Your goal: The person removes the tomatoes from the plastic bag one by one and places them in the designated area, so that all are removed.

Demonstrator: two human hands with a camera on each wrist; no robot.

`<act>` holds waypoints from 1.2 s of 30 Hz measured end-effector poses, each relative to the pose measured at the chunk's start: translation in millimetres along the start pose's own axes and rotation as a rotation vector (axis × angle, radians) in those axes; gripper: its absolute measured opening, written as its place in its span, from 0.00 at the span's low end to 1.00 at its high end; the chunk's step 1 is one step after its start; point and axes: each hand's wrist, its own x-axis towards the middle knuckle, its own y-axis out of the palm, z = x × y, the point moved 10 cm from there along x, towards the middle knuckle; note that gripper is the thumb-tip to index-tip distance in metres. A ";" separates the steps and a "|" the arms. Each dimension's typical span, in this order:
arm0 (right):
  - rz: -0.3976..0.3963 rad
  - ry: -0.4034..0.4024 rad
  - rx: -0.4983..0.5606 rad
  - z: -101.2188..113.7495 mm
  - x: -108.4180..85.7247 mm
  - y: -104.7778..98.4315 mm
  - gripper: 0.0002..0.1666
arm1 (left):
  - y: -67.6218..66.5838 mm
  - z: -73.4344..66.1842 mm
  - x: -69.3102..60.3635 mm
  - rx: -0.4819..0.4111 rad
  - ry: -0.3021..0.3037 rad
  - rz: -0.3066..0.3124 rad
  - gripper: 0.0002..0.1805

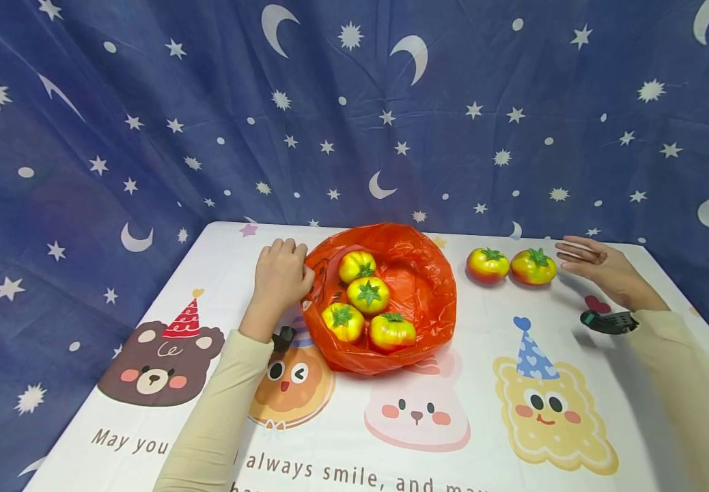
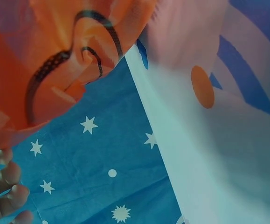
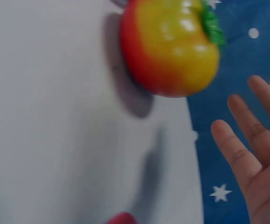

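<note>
A red plastic bag (image 1: 385,365) stands with its mouth wide, and several yellow-red tomatoes (image 1: 369,295) with green leaf tops lie inside. My left hand (image 1: 282,277) grips the bag's left rim with curled fingers; in the left wrist view its fingertips (image 2: 13,193) show at the edge of the orange-looking plastic (image 2: 55,93). Two more tomatoes sit side by side at the back right, a left one (image 1: 488,265) and a right one (image 1: 533,266). Just right of them is my right hand (image 1: 600,270), fingers spread and apart from the nearer tomato (image 3: 172,51), holding nothing.
The table wears a white cloth (image 1: 453,410) printed with cartoon animals and lettering. Behind it hangs a blue curtain (image 1: 342,102) with stars and moons. A black wrist device (image 1: 608,322) sits at the right sleeve, another (image 1: 283,338) at the left.
</note>
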 end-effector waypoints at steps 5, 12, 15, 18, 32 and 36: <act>0.017 -0.066 0.014 21.8 -5.3 -10.0 0.41 | -2.2 -0.6 -0.1 0.000 0.004 -0.007 0.07; 0.048 -0.121 -0.056 54.2 -10.5 -14.1 0.40 | -3.4 -0.6 -0.3 -0.004 0.007 -0.016 0.07; 0.075 -0.165 -0.072 71.1 -10.4 -11.7 0.38 | -3.9 -0.6 -0.3 -0.006 0.008 -0.020 0.07; 0.110 -0.196 -0.111 87.1 -9.3 -5.7 0.35 | -4.8 -1.1 -0.4 -0.009 0.010 -0.023 0.07; 0.361 -0.304 -0.077 156.2 1.5 64.4 0.33 | -5.1 -2.6 -0.2 -0.013 0.016 -0.026 0.06; 0.425 -0.324 -0.048 169.3 8.4 87.5 0.33 | -4.1 -2.2 -0.5 -0.011 0.014 -0.023 0.07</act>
